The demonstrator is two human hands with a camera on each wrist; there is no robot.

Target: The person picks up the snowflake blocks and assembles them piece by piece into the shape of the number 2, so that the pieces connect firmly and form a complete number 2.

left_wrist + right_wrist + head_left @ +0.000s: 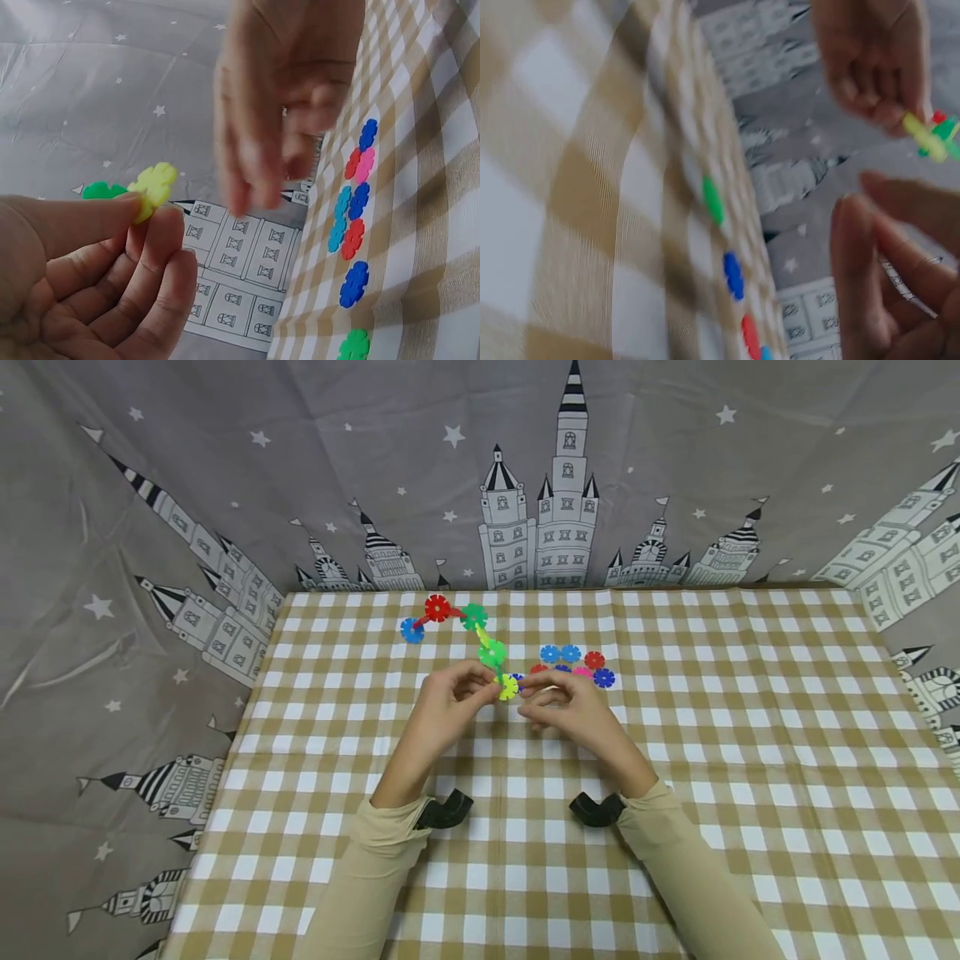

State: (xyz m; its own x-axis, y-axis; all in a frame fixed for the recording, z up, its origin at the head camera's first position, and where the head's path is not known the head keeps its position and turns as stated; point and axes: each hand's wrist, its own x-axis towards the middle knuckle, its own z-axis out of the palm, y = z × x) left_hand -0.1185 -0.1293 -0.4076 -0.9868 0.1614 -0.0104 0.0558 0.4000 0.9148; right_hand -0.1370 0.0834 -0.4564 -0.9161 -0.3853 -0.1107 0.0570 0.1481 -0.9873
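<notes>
My left hand [450,697] pinches a yellow notched plastic disc [154,187] between thumb and fingers. That disc is the near end of a chain of interlocking discs. Beyond it come a bright green disc [492,652], a darker green disc [474,617], a red disc [437,608] and a blue disc [412,630] at the far end, with other discs set edgewise between them. Just right of the yellow disc, my right hand [566,697] hovers with loosely bent fingers. Nothing shows between its thumb and fingertips in the right wrist view [907,262].
Several loose discs lie on the checked tablecloth [720,710] beyond my right hand: light blue [551,653], red [594,660], pink [582,672] and dark blue [604,677]. A loose green disc [354,345] appears in the left wrist view. A castle-print curtain [420,443] borders the table.
</notes>
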